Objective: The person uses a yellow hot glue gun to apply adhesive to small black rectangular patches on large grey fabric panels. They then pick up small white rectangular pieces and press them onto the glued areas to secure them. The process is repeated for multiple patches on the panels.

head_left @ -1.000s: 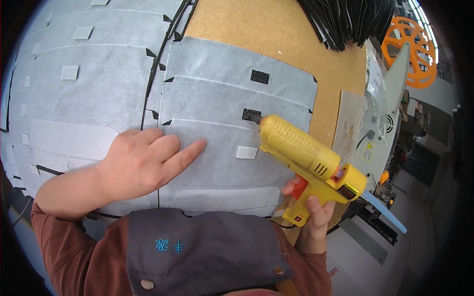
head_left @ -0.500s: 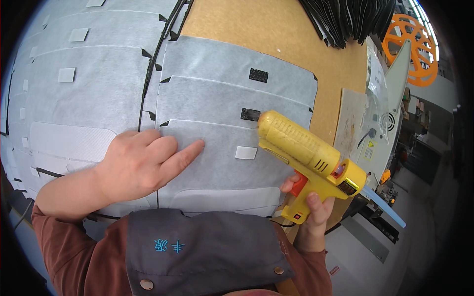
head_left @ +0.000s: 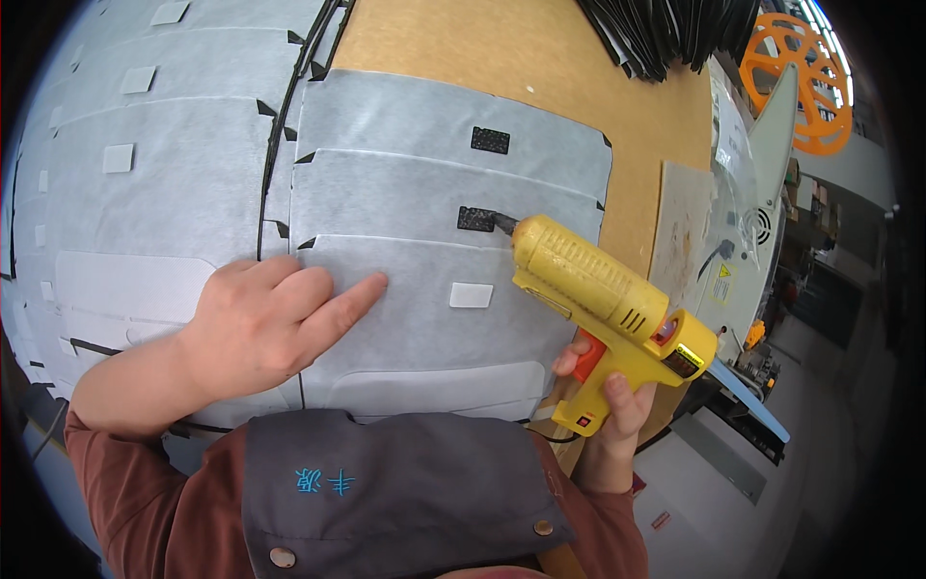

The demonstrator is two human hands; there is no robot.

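Observation:
My right hand (head_left: 625, 398) is wrapped round the handle of a yellow hot glue gun (head_left: 593, 280), with a finger at its red trigger. A pale blue glue stick (head_left: 752, 400) sticks out of its rear. The dark nozzle (head_left: 503, 223) is at the right end of a black, glossy-looking rectangular patch (head_left: 475, 219) on a pale grey layered fabric panel (head_left: 405, 193). My left hand (head_left: 265, 318) rests on the panel's lower left, one finger stretched out and the others bent, with nothing visible in it. A second black patch (head_left: 490, 141) lies above, and a white rectangular patch (head_left: 471, 295) below.
Another pale panel (head_left: 183, 203) with several white patches (head_left: 119, 158) spreads out at the left. Both panels lie on a brown work surface (head_left: 434, 39). A stack of black sheets (head_left: 666, 34) stands at the far right, near an orange openwork wheel (head_left: 799, 82) and a pale machine (head_left: 762, 193).
The glue gun has shifted right relative to the panel, so more of the middle black patch and the nozzle show. The panels sit slightly farther left in view. My left hand keeps its pose.

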